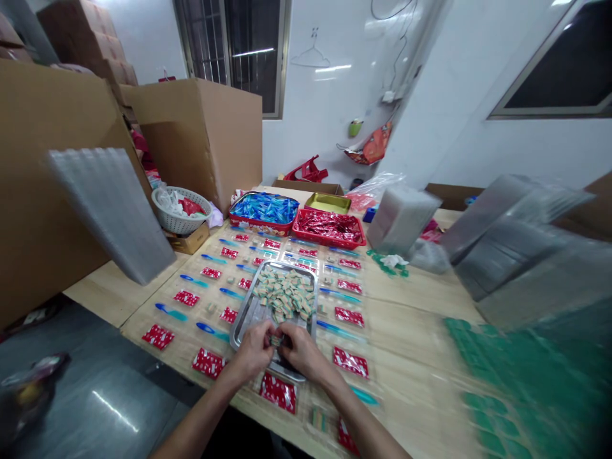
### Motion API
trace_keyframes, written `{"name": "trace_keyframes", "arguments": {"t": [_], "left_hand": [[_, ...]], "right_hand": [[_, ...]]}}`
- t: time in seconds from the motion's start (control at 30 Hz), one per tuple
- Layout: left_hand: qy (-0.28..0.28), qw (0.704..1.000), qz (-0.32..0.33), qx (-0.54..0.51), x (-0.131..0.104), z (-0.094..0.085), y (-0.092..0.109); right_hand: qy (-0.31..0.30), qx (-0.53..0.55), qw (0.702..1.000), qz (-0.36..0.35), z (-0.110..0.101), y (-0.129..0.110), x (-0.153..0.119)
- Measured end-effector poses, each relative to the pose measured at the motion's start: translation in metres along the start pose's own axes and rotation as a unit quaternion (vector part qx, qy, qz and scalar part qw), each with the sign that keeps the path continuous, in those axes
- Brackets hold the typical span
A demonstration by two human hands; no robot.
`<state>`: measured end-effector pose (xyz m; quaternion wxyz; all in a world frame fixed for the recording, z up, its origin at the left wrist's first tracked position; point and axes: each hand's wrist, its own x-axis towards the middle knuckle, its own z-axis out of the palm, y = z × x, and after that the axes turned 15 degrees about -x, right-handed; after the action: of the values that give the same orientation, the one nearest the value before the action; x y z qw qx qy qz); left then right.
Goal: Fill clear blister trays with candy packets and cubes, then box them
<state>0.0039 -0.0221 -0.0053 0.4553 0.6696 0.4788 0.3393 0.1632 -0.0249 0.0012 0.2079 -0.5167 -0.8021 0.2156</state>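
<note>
Both of my hands meet over the near end of a metal tray [248, 313]. My left hand [257, 347] and my right hand [297, 349] have their fingers pinched together on a small beige and green piece [276, 342]. A pile of similar beige and green pieces [284, 290] lies in the far part of the tray. Around the tray, clear plastic packages lie in rows, with red patterned packets [278, 392] and blue sticks [213, 331] in them.
Behind the rows stand a tin of blue items [265, 209], a red tray of red packets [329, 228] and a gold tray [327, 203]. Stacked clear plastic [115, 213] leans at left. More stacks [401, 220] and green sheets [516, 376] are at right. A basket [179, 221] sits at back left.
</note>
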Motion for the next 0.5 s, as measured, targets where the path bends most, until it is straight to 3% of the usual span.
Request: {"name": "trace_keyframes", "arguments": {"t": [0.2, 0.5], "left_hand": [[0.002, 0.999, -0.006, -0.043, -0.0002, -0.0051, 0.0012], [0.013, 1.0, -0.015, -0.017, 0.0056, -0.0018, 0.0045]], "right_hand": [[0.004, 0.004, 1.0, -0.002, 0.0031, 0.0, 0.001], [0.008, 0.008, 1.0, -0.002, 0.0015, -0.0017, -0.0007]]}}
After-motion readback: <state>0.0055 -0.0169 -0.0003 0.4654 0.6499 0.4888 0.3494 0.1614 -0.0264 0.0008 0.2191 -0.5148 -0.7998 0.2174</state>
